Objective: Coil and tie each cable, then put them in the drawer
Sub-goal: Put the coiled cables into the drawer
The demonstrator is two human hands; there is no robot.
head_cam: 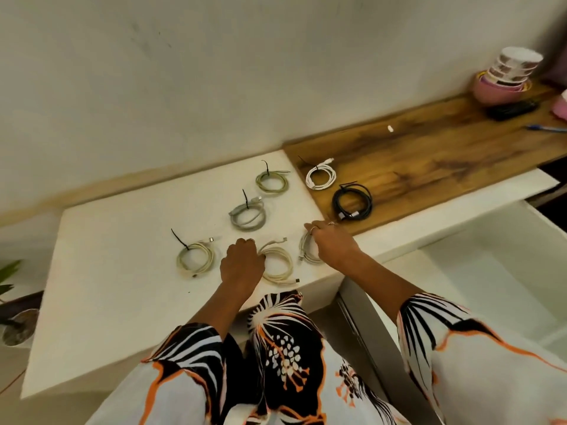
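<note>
Several coiled cables lie on the white counter (122, 302) and the wooden top (429, 154). My left hand (241, 262) grips the left side of a cream coil (280, 265) near the front edge. A pale grey coil (306, 248) sits under my right hand (331, 243), whose fingers curl over it. Tied with black zip ties are a cream coil (196, 259), a grey coil (248, 214), a greenish coil (273, 182), a white coil (320, 176) and a black coil (352, 200). The open white drawer (491, 271) stands at the lower right.
At the far right of the wooden top stand stacked bowls (506, 75), a black object (512, 108) and a blue pen (546, 127). A small white piece (390, 128) lies near the wall. A potted plant (15, 317) sits left of the counter.
</note>
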